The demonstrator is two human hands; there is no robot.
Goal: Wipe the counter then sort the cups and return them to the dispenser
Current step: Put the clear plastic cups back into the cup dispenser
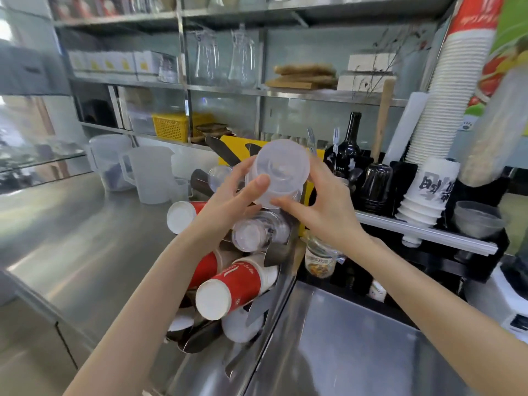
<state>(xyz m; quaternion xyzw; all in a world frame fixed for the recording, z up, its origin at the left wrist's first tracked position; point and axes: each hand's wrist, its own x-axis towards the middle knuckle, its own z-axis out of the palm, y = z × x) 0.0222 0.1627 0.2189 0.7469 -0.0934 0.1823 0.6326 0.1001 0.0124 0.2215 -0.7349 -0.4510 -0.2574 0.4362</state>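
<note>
Both hands hold a clear plastic cup (pixel 281 168), base towards me, above the metal cup dispenser (pixel 274 252). My left hand (pixel 228 200) grips its left side, thumb across the wall. My right hand (pixel 323 207) closes on its right side and underside. Below it, another stack of clear cups (pixel 257 234) lies in a slot. Lower slots carry red paper cups (pixel 228 291), with one more red cup stack (pixel 183 215) at the left and a frosted cup (pixel 240 327) at the bottom.
The steel counter (pixel 85 238) stretches left, with two translucent measuring jugs (pixel 151 175) at its back. At right stand a dark bottle (pixel 347 147), tall white paper cup stacks (pixel 448 104), a printed cup stack (pixel 428 190) and a small jar (pixel 318 260). Steel shelving (pixel 223 90) rises behind.
</note>
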